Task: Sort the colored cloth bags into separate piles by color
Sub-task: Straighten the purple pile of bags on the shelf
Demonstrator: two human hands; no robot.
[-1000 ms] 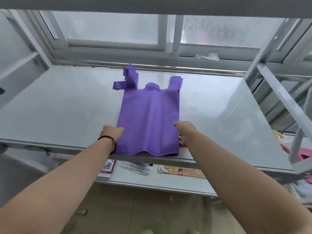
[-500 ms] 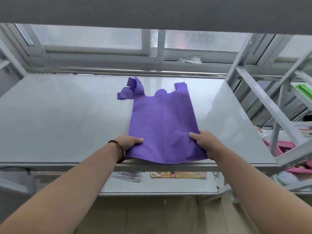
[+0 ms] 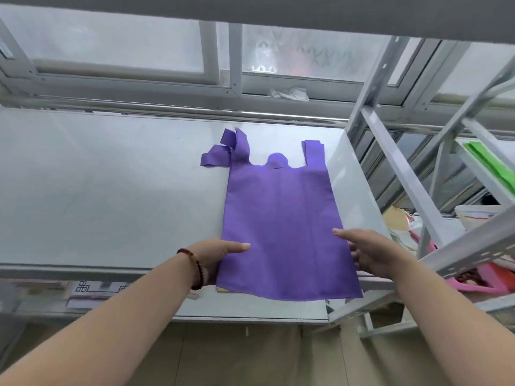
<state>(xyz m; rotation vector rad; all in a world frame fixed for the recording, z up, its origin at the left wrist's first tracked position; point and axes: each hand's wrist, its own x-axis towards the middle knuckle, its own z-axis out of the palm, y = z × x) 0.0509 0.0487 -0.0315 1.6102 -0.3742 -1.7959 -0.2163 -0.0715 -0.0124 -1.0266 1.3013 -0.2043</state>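
A purple cloth bag (image 3: 278,213) lies flat on the grey shelf (image 3: 111,190), handles pointing toward the window, its left handle folded over. Its bottom edge hangs past the shelf's front lip. My left hand (image 3: 214,254) grips the bag's lower left edge, thumb on top, a dark bead bracelet on the wrist. My right hand (image 3: 370,254) holds the lower right edge, thumb lying on the cloth and fingers under it.
A slanted metal rack frame (image 3: 390,174) stands right of the shelf. Green cloth (image 3: 490,162) lies on a rack at far right, pink material (image 3: 490,282) lower right. A lower shelf (image 3: 250,307) carries printed sheets. A window runs behind.
The purple bag has slid toward me and to the right, and its bottom edge now overhangs the shelf front. Both hands stayed on its lower corners.
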